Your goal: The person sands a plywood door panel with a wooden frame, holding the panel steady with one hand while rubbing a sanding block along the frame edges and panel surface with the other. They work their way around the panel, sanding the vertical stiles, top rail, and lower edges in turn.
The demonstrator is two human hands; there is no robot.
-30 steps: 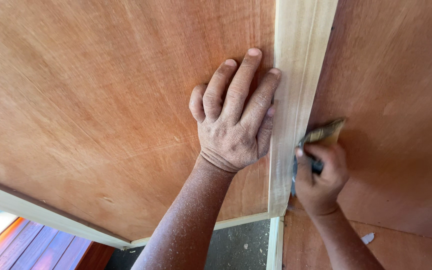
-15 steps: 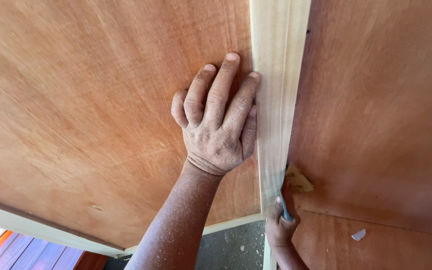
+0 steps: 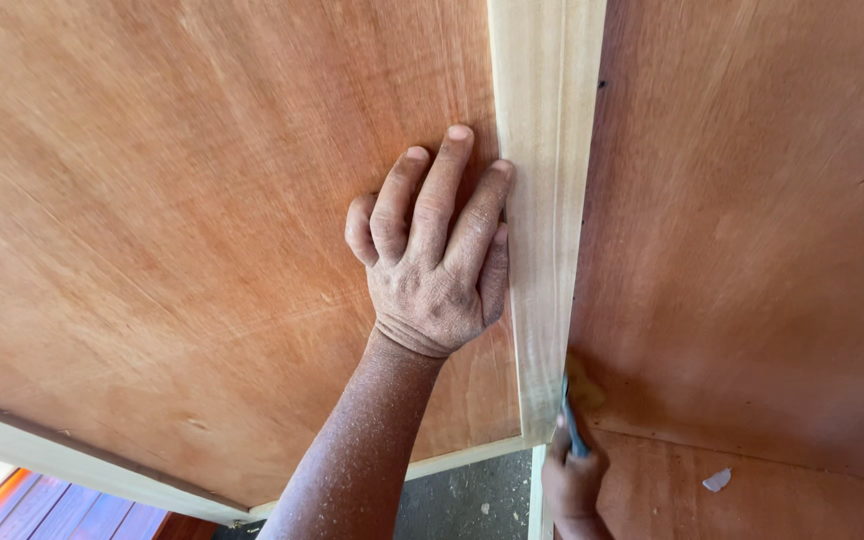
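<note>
The panel (image 3: 182, 230) under the left hand (image 3: 432, 270) is reddish-brown plywood, matt, with fine visible grain and faint streaks. The upright strip (image 3: 544, 170) touching that hand's fingertips is pale, unfinished solid wood, smooth and matt, with lengthwise grain. The panel (image 3: 762, 220) beyond the strip, above the right hand (image 3: 572, 480), is the same reddish plywood, matt. The tool (image 3: 573, 425) in the right hand shows a thin blue-grey blade; its material cannot be told. A yellowish smear (image 3: 584, 385) lies by the blade.

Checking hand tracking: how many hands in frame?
2. Left hand lies flat on the reddish plywood panel, beside the pale wood strip. Right hand, bottom edge, grips a thin tool, partly cropped.
</note>
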